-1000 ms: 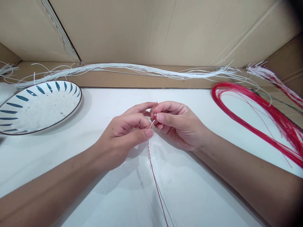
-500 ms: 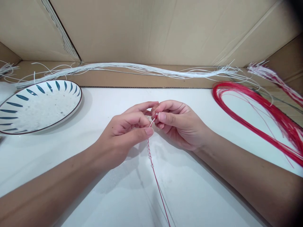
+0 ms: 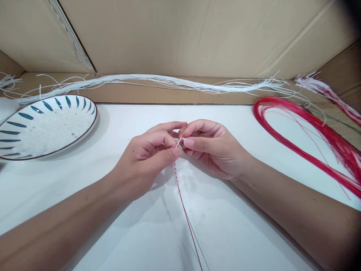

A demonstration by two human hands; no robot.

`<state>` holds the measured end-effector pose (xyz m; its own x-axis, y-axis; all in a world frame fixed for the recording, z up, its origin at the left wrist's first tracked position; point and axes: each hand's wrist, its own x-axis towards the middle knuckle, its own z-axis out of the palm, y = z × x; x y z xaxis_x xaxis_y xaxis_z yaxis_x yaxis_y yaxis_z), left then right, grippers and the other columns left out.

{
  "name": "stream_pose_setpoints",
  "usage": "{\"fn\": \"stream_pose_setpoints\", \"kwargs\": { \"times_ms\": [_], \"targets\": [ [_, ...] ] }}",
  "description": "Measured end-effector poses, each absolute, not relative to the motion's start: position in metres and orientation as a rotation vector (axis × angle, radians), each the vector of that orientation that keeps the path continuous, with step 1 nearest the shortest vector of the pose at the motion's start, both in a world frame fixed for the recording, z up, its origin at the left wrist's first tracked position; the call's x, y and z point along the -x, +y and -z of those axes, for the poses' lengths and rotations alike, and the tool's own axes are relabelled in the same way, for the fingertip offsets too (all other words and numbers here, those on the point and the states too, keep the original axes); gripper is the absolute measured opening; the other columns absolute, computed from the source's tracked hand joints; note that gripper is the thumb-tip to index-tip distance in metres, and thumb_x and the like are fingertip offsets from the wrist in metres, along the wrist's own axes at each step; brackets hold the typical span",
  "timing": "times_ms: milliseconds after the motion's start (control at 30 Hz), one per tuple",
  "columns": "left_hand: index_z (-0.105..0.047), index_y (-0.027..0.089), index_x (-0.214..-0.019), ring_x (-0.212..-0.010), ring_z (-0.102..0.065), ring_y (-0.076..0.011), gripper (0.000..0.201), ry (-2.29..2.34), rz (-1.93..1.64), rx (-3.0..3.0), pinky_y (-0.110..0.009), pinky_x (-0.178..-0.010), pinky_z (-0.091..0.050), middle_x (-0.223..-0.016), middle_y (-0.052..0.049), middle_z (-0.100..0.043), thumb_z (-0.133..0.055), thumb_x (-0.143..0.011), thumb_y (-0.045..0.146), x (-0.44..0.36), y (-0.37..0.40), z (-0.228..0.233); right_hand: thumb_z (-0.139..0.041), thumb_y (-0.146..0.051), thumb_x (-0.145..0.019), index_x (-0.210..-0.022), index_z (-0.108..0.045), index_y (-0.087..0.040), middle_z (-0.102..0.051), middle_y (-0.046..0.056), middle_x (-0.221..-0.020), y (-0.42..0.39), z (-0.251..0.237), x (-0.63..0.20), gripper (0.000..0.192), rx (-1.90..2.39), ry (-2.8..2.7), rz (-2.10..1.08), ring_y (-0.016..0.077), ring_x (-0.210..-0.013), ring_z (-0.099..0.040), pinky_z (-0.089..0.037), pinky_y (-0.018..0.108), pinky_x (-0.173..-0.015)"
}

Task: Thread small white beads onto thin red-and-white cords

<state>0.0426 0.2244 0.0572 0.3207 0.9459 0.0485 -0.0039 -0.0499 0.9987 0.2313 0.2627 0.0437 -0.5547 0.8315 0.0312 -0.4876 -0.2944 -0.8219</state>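
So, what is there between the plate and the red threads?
In the head view: the left hand and right hand, with a beaded red string, above the table.

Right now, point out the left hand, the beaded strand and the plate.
Left hand (image 3: pixel 144 159), head view: mid-hand, near the thumb base.
Beaded strand (image 3: pixel 176 180), head view: beads below the hand.
Plate (image 3: pixel 26 116), head view: leaf-patterned rim.

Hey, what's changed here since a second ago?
The left hand shifted slightly left and up in the picture, and the beaded string below it rose a little too. The bead-like bit that showed in the right hand is out of sight now. Neither hand has visibly let go. The plate, white cords and red cords stayed put.
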Motion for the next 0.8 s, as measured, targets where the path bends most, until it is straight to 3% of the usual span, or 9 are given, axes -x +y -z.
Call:
{"fn": "stream_pose_setpoints", "kwargs": {
  "times_ms": [800],
  "targets": [
    [-0.071,0.024,-0.071,-0.143,-0.051,-0.0312,0.020,0.963,-1.002,-1.418,-0.047,-0.112,-0.046,-0.139,-0.002,-0.068,-0.072,-0.091,0.025,-0.0422,0.2259,-0.0552,-0.087,-0.014,-0.077,-0.080,-0.077,-0.017,-0.074,0.000,-0.074,0.2630,-0.0441,-0.2317,0.010,0.567,-1.050,-1.925,0.0074,-0.063,-0.066,-0.059,0.020,-0.067]
  ]
}}
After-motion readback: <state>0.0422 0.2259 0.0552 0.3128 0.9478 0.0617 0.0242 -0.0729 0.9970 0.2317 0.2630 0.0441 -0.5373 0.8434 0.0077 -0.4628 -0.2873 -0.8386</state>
